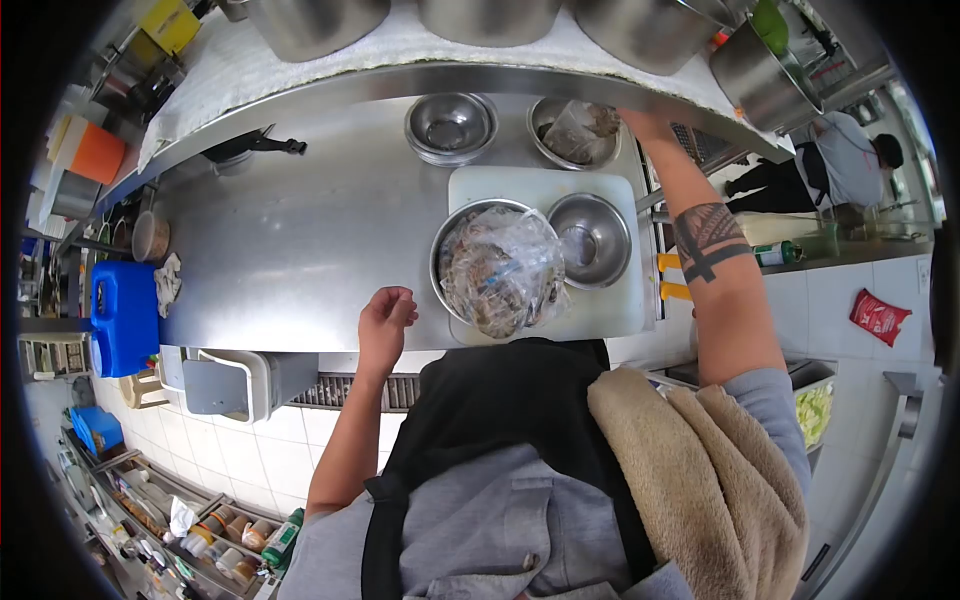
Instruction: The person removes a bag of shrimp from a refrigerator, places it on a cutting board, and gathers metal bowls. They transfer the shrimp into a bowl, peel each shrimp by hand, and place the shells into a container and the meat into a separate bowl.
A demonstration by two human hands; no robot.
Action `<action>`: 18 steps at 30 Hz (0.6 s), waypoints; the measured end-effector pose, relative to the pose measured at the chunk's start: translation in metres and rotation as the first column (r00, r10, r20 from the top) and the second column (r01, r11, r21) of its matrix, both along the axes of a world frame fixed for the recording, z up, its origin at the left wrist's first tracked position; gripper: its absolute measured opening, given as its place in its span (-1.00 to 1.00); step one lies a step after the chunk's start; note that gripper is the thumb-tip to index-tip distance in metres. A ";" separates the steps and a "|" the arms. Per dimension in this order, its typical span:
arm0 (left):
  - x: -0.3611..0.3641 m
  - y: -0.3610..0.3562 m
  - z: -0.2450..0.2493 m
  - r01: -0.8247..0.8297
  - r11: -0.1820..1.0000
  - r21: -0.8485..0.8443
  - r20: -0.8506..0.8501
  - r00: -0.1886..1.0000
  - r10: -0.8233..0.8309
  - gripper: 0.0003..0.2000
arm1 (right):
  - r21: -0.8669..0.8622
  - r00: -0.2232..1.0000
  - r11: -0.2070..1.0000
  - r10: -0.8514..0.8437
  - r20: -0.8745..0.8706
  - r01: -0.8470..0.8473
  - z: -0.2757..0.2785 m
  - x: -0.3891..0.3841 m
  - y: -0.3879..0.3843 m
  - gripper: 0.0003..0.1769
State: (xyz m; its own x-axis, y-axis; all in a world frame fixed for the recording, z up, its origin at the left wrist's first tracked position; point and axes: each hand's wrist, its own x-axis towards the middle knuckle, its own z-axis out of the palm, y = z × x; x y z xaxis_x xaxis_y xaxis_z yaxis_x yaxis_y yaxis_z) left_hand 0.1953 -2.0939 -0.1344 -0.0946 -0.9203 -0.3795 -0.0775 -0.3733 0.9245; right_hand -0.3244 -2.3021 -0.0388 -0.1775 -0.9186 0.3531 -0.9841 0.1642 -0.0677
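My left hand [388,312] hovers at the front edge of the steel table, fingers curled in, left of a large metal bowl [437,262]. In that bowl lies a clear plastic bag [503,270] with brownish contents. An empty-looking steel bowl [590,240] stands to its right, both on a white cutting board [600,318]. My right arm reaches forward under the shelf; my right hand [643,122] is mostly hidden by the shelf edge, beside a rear bowl [545,140] holding another plastic bag [582,130].
Stacked metal bowls [450,128] stand at the table's back. A shelf [400,82] with large steel containers [490,20] overhangs it. A blue jug [125,318] is at the left. Yellow handles [675,291] show at the right. A person [845,160] bends over farther right.
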 end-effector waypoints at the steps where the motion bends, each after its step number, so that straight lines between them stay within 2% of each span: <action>1: 0.001 0.001 -0.001 -0.006 1.000 0.001 -0.001 1.000 0.006 -0.78 | 0.075 1.000 0.997 0.013 -0.024 -0.011 0.000 -0.006 0.000 -0.47; 2: 0.002 0.001 -0.003 0.005 1.000 -0.012 0.011 1.000 -0.005 -0.78 | 0.148 0.999 0.989 0.022 -0.047 -0.015 0.001 -0.012 0.000 -0.43; 3: 0.002 0.000 -0.004 0.015 1.000 -0.026 0.021 1.000 -0.014 -0.78 | 0.145 0.999 0.989 0.024 -0.049 -0.016 0.000 -0.017 0.000 -0.43; 5: 0.003 0.002 -0.006 0.017 1.000 -0.027 0.024 1.000 -0.016 -0.78 | -0.048 0.998 0.998 0.034 0.060 -0.031 -0.006 -0.022 0.002 -0.26; 6: 0.004 0.002 -0.007 0.024 0.999 -0.029 0.028 0.999 -0.023 -0.77 | -0.049 0.998 0.998 0.031 0.057 -0.029 -0.006 -0.026 0.000 -0.26; 8: 0.003 0.005 -0.008 0.018 1.000 -0.022 0.029 0.999 -0.017 -0.78 | 0.133 0.990 0.985 -0.100 -0.101 0.113 0.000 -0.026 -0.002 -0.20; 9: 0.005 0.006 -0.008 0.019 1.000 -0.015 0.040 0.999 -0.018 -0.78 | 0.135 0.990 0.984 -0.102 -0.101 0.115 0.000 -0.026 0.002 -0.20; 11: 0.006 0.007 -0.009 0.021 0.999 -0.024 0.042 0.999 -0.020 -0.78 | -0.219 0.997 0.976 -0.001 -0.080 -0.017 -0.005 -0.037 -0.002 -0.26; 18: 0.005 0.012 -0.014 0.007 1.000 -0.028 0.033 0.999 -0.006 -0.79 | -0.334 0.993 0.937 -0.074 0.094 0.101 0.023 -0.070 0.002 -0.40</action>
